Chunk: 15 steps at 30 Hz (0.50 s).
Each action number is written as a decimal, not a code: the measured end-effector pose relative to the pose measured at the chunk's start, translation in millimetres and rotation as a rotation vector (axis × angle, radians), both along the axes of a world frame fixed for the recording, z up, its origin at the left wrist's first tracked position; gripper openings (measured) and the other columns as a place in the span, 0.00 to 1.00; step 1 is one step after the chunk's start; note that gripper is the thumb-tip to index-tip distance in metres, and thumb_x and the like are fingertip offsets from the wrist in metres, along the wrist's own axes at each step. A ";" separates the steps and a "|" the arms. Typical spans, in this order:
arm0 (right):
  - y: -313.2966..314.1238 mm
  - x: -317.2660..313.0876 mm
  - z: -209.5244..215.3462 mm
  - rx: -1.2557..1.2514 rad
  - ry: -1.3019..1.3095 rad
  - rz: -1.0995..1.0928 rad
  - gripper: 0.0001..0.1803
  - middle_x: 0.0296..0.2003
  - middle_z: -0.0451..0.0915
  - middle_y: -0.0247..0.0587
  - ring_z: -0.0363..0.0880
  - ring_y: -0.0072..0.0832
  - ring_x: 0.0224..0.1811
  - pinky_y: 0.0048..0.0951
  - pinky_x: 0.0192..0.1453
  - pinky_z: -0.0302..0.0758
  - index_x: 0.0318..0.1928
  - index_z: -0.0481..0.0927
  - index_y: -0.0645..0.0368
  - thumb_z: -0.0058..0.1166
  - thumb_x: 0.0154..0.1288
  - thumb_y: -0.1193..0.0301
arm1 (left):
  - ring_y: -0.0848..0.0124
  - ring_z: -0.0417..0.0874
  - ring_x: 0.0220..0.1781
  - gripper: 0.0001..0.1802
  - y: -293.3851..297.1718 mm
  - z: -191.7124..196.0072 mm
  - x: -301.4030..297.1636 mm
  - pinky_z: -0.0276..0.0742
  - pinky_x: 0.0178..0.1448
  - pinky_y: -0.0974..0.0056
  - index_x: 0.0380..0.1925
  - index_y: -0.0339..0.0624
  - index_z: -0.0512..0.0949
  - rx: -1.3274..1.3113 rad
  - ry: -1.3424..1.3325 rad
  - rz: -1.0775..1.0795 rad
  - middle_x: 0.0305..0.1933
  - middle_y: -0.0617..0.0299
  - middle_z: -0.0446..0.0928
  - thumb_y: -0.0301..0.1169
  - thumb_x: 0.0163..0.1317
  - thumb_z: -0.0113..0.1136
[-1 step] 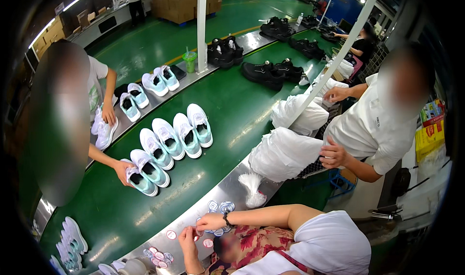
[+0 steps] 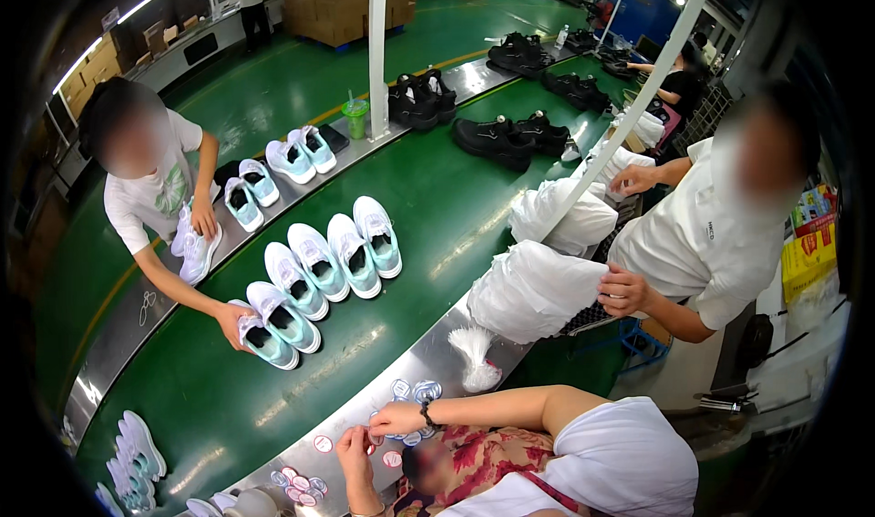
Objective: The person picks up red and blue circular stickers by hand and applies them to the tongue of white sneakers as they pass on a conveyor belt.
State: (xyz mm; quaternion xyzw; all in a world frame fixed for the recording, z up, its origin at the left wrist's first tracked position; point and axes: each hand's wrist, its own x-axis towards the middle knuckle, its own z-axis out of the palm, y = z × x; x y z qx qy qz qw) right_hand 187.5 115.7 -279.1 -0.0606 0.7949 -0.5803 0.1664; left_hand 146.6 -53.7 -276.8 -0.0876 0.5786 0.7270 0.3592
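Observation:
Low in the view, my left hand (image 2: 355, 453) and my right hand (image 2: 397, 418) meet over the metal edge of the bench. The fingers of my left hand pinch a small round tag (image 2: 374, 440) with a reddish rim, partly hidden. Closed fingertips of my right hand touch the same spot; what they grip is too small to make out. Blue-rimmed round tags (image 2: 426, 390) lie beyond my right hand. A pile of red- and blue-rimmed tags (image 2: 299, 488) is left of my left hand. A bundle of thin white plastic strands (image 2: 474, 358) rests farther right.
On the green belt (image 2: 419, 271) stand white-and-mint sneakers (image 2: 314, 264) and black shoes (image 2: 492, 142). A co-worker's hand (image 2: 232, 324) at left holds a sneaker. At right, another person's hand (image 2: 623, 289) touches a stuffed white bag (image 2: 538, 289). A white post (image 2: 629, 116) slants across.
The right co-worker's lower hand has shifted slightly left, closer onto the white bag. The blur over the left co-worker has shrunk. My hands stay in place.

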 end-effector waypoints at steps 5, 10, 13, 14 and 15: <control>6.8 -6.6 -14.0 0.125 0.022 -0.218 0.14 0.21 0.77 0.43 0.77 0.38 0.25 0.36 0.28 0.69 0.39 0.71 0.54 0.47 0.61 0.57 | 0.77 0.74 0.19 0.07 17.8 -2.1 -13.7 0.69 0.21 0.74 0.28 0.34 0.72 -0.090 0.165 -0.052 0.21 0.63 0.74 0.28 0.62 0.52; 2.7 -19.6 22.5 0.081 -0.064 -0.147 0.19 0.26 0.80 0.42 0.81 0.33 0.27 0.29 0.30 0.74 0.49 0.71 0.50 0.51 0.60 0.57 | 0.75 0.75 0.19 0.08 10.3 -12.6 -21.6 0.71 0.21 0.72 0.27 0.34 0.71 -0.257 0.366 -0.078 0.20 0.60 0.74 0.28 0.62 0.52; 4.5 -24.5 26.8 0.079 -0.105 -0.163 0.13 0.24 0.79 0.38 0.76 0.22 0.24 0.24 0.29 0.72 0.43 0.76 0.55 0.51 0.61 0.64 | 0.68 0.78 0.19 0.08 17.1 8.6 -25.7 0.72 0.22 0.66 0.27 0.36 0.72 -0.504 0.668 -0.205 0.18 0.55 0.76 0.29 0.61 0.54; -4.1 -22.2 11.2 -0.011 -0.044 -0.202 0.11 0.22 0.77 0.35 0.74 0.18 0.23 0.24 0.28 0.71 0.41 0.77 0.56 0.51 0.61 0.66 | 0.63 0.79 0.19 0.08 11.3 13.9 -26.8 0.72 0.23 0.63 0.27 0.36 0.72 -0.539 0.755 -0.200 0.19 0.53 0.76 0.30 0.60 0.54; -2.6 -23.7 23.1 -0.064 -0.212 -0.181 0.11 0.25 0.77 0.31 0.73 0.17 0.27 0.22 0.31 0.71 0.42 0.77 0.58 0.50 0.62 0.66 | 0.59 0.79 0.20 0.08 10.6 15.8 -26.6 0.72 0.24 0.61 0.26 0.37 0.72 -0.560 0.845 -0.209 0.19 0.51 0.76 0.30 0.60 0.55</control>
